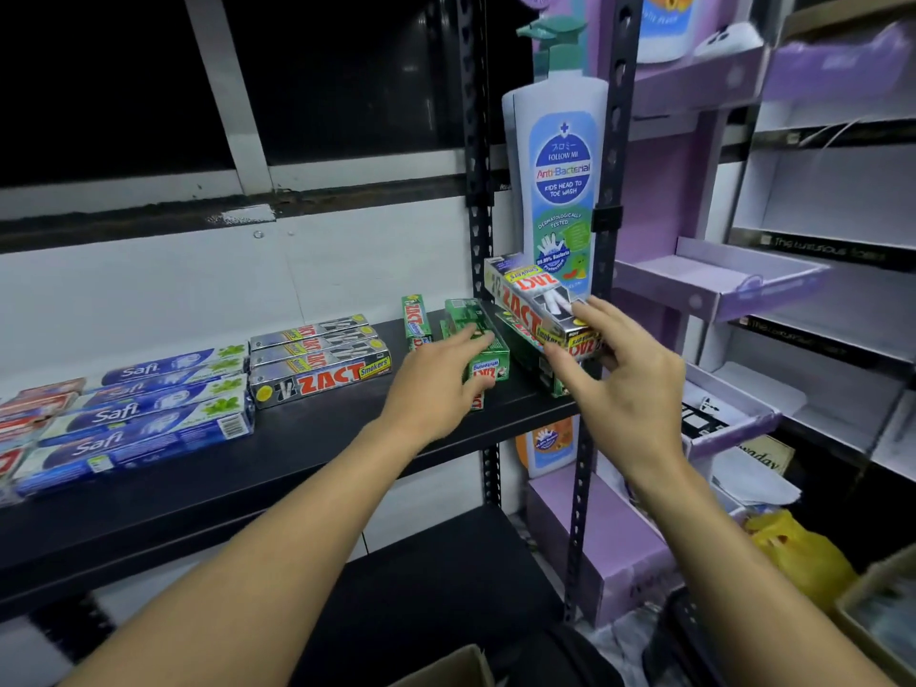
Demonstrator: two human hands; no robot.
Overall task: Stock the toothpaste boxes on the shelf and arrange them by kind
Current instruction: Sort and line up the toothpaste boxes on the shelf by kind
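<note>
A silver Zact Smokers box [538,309] lies tilted at the right end of the black shelf [297,448], resting on green Zact boxes [528,357]. The right hand [619,384] pinches its near end, fingers on top and thumb below. Just left, the left hand [436,384] lays straight fingers on a green Zact Whitening box [466,312], thumb at its near end. Further left lie 3 silver Smokers boxes [317,359], then blue Safi boxes [143,414]. A pump bottle [560,181] stands behind.
</note>
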